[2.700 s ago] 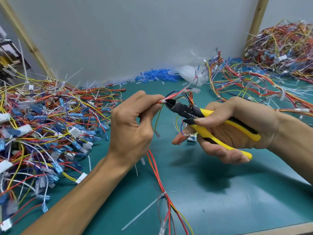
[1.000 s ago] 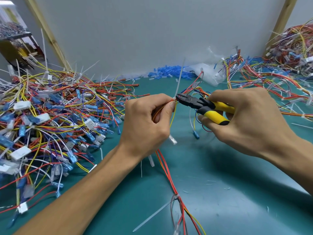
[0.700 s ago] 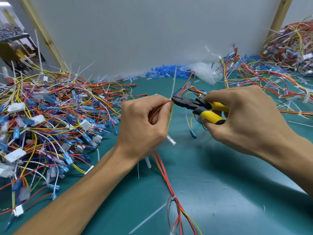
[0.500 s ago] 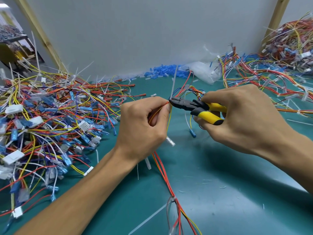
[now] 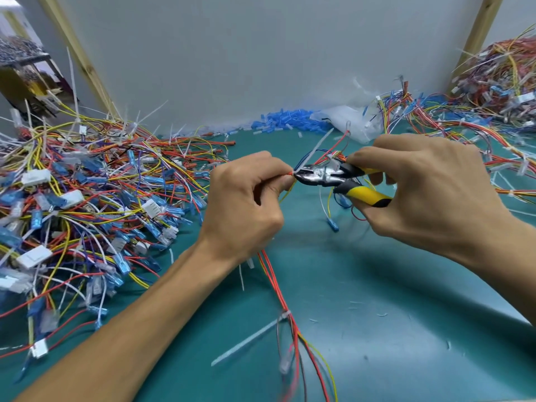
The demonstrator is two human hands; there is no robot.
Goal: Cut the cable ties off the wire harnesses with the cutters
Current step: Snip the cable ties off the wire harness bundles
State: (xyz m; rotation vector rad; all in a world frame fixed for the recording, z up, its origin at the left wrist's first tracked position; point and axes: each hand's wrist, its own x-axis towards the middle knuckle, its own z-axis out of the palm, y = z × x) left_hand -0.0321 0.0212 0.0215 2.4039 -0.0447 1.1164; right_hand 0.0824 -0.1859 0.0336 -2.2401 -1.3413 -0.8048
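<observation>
My left hand [image 5: 243, 204] grips a wire harness [image 5: 285, 297] of red, orange and yellow wires above the green mat. My right hand [image 5: 429, 192] holds the yellow-and-black handled cutters [image 5: 327, 178]. The steel jaws sit at a white cable tie [image 5: 311, 153] right beside my left fingertips; its tail sticks up and to the right. The harness hangs down from my left fist toward the front edge, with another white cable tie [image 5: 249, 339] on it lower down.
A big heap of harnesses with blue and white connectors [image 5: 81, 204] covers the left of the green mat [image 5: 391, 300]. More harnesses [image 5: 493, 111] pile at the right back. Blue sleeves [image 5: 287, 123] and a plastic bag [image 5: 351, 123] lie by the grey wall.
The camera has shifted slightly. The cutters have turned so the steel jaws show more, still at the tie beside my left fingertips. Both hands stay in nearly the same place.
</observation>
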